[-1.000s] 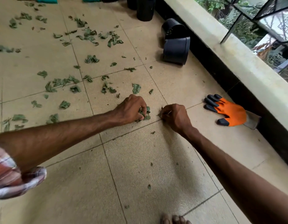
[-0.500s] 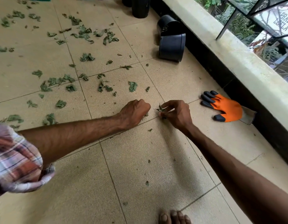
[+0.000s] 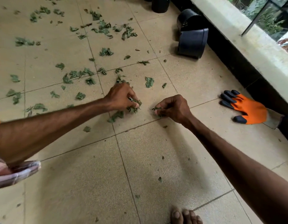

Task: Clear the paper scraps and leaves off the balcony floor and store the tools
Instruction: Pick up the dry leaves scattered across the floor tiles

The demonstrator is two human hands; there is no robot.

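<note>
The left hand (image 3: pixel 122 97) grips a clump of leaves (image 3: pixel 134 106), the right hand (image 3: pixel 174 109) pinches one leaf scrap (image 3: pixel 156 108), both over the balcony floor (image 3: pixel 156 159), orange glove (image 3: pixel 249 110) at its right edge.

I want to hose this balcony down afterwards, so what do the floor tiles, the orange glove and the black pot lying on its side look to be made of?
Floor tiles: likely ceramic or stone-look, matte beige, with a fine speckled grain and thin grout lines.
Orange glove: seemingly coated fabric, with glossy black, probably plastic, claw-like fingertips.
Black pot: probably plastic, with a thin wall and a smooth, dull sheen.
</note>
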